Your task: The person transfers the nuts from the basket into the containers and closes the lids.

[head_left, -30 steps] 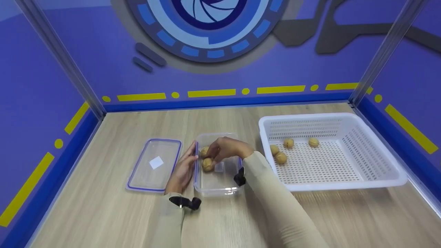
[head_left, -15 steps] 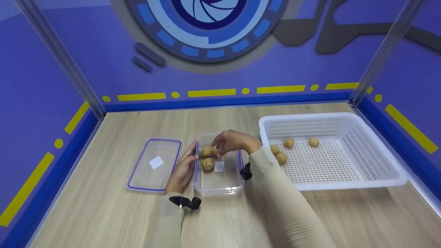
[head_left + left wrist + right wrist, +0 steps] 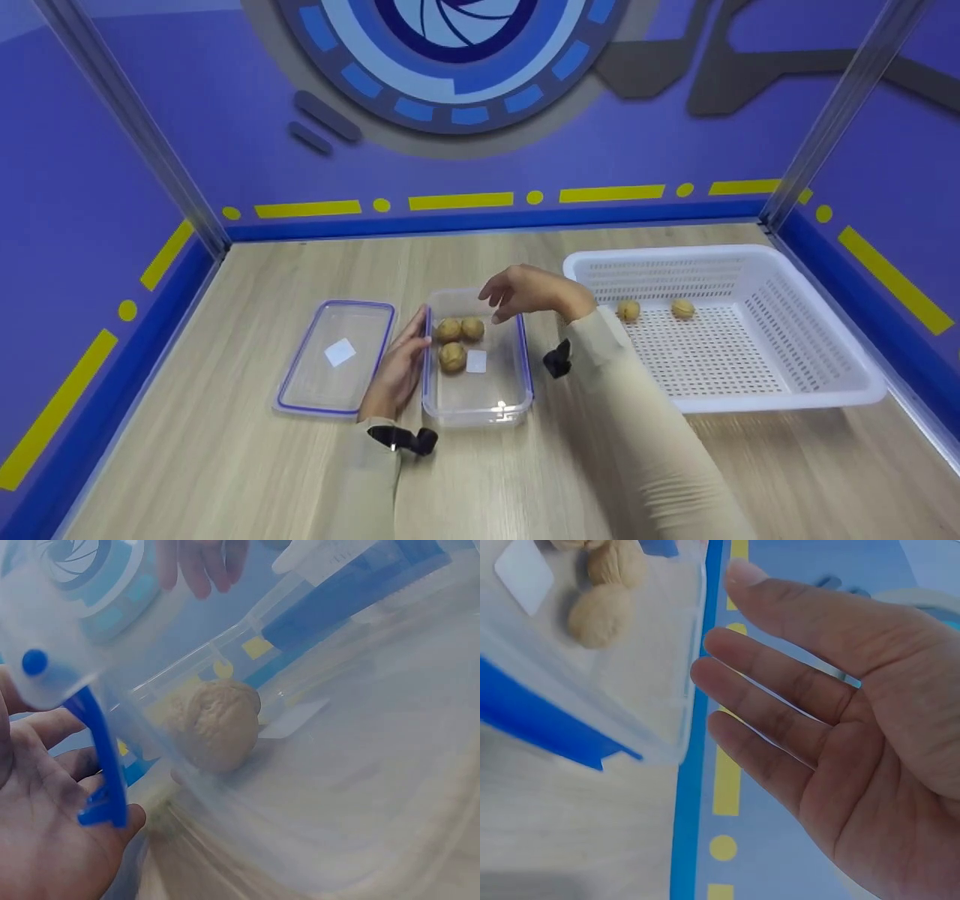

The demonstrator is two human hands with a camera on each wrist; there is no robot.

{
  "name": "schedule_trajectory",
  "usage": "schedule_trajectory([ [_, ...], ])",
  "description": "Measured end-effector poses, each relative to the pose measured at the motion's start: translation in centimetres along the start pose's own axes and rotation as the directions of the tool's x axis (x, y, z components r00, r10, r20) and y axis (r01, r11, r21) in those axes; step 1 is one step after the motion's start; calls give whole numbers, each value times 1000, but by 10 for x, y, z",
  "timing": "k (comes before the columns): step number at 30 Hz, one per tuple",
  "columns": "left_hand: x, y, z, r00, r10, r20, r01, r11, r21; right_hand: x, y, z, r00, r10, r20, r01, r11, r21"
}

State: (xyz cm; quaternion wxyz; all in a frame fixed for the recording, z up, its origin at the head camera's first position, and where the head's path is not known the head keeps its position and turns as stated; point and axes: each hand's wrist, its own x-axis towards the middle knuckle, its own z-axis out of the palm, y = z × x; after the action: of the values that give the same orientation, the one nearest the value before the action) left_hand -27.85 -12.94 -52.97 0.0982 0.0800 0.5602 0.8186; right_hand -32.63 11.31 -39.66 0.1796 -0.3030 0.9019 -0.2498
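A clear plastic food container (image 3: 480, 394) with blue edging stands mid-table. Inside it, toward its left side, are three walnuts (image 3: 452, 358), beside a small white square label (image 3: 476, 361). My left hand (image 3: 397, 375) rests against the container's left wall, fingers extended; the left wrist view shows the palm by a blue clip (image 3: 105, 765). Over the container's far right edge hovers my right hand (image 3: 529, 291), holding nothing, its fingers relaxed and apart in the right wrist view. A white perforated basket (image 3: 814, 337) at the right holds walnuts (image 3: 682, 308); my right forearm hides its left part.
The container's lid (image 3: 307, 386), clear with a blue seal and a white square sticker (image 3: 340, 352), lies flat to the left of my left hand. Blue panels (image 3: 480, 172) with yellow marks border the wooden table (image 3: 480, 480) at the back and sides.
My right hand has let go of a walnut inside the container and moved up and to the right, away from the nuts. The left hand has stayed in place.
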Motion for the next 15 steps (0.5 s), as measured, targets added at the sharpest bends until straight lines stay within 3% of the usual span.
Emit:
schedule_trajectory([
  [9,0,0,-1,1000,4,22,-4,1000,16,-17,14,-12,998,-38,-47,39,999,21],
  [15,0,0,-1,1000,4,16,-4,1000,12,-27,25,-21,997,-19,-74,22,999,37],
])
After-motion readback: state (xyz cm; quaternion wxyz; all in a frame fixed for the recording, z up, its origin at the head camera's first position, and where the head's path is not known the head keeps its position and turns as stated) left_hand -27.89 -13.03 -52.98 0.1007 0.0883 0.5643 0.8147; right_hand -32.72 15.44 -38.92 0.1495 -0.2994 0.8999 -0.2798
